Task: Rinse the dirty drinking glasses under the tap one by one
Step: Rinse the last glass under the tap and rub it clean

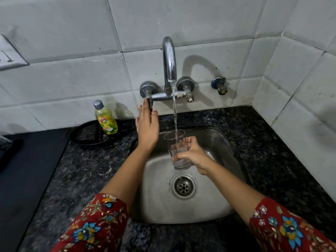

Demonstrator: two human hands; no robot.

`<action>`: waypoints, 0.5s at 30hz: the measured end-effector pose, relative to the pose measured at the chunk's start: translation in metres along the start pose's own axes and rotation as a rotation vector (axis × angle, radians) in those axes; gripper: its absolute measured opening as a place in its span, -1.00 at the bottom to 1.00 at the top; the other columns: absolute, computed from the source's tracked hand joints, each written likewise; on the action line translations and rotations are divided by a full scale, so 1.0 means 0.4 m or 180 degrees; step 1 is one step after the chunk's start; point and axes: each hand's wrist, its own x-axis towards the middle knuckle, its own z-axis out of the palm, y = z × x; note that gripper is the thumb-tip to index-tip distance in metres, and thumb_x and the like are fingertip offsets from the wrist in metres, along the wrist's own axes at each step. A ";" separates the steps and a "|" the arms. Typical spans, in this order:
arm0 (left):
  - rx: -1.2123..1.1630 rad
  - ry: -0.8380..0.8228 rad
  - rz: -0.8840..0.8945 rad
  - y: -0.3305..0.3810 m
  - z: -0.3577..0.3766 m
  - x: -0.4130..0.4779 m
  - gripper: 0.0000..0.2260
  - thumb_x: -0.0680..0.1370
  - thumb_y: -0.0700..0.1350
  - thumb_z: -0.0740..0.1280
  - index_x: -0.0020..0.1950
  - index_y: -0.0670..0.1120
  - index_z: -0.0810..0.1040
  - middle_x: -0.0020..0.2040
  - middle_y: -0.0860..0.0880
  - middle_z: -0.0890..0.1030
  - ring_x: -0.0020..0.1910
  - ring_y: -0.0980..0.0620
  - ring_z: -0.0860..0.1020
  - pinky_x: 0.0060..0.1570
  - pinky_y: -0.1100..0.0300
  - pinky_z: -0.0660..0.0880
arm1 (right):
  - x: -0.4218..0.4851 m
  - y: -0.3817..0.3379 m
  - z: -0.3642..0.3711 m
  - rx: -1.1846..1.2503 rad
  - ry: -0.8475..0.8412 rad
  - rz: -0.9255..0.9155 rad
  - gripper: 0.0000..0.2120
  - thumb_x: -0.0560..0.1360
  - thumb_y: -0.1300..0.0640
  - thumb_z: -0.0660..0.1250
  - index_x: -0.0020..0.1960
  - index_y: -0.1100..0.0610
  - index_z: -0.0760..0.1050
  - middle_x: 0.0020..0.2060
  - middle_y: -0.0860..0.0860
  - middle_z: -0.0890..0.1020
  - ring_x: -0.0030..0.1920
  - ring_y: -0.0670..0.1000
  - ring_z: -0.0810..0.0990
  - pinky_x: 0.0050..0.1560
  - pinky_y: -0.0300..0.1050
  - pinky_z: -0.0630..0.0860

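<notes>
One drinking glass (177,150) only, held upright over the steel sink (220,144), with the water stream (175,113) from the tap spout (170,59) falling into its mouth. Keep the right hand (193,155) wrapped firmly round its lower half; tilt and swirl to wet every wall, then tip out. Leave the left hand (147,128), fingers straight, touching the tap lever (150,103), just left of the glass and clear of it.

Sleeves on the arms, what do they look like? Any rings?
The left sleeve and right sleeve are red, printed with blue, yellow and white flowers, ending near the elbows. No ring, bracelet or watch shows on the left hand or right hand.
</notes>
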 end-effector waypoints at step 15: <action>0.0126 -0.0161 -0.0745 -0.031 0.084 -0.225 -0.66 0.66 0.00 0.02 0.37 -0.02 0.40 0.35 -0.07 0.43 0.37 -0.06 0.32 0.28 0.08 0.22 | -0.069 -0.018 -0.105 -0.1037 0.0493 -0.0367 -0.45 0.05 0.11 0.67 -0.06 0.03 0.48 -0.06 -0.05 0.60 0.01 -0.04 0.56 0.07 -0.12 0.50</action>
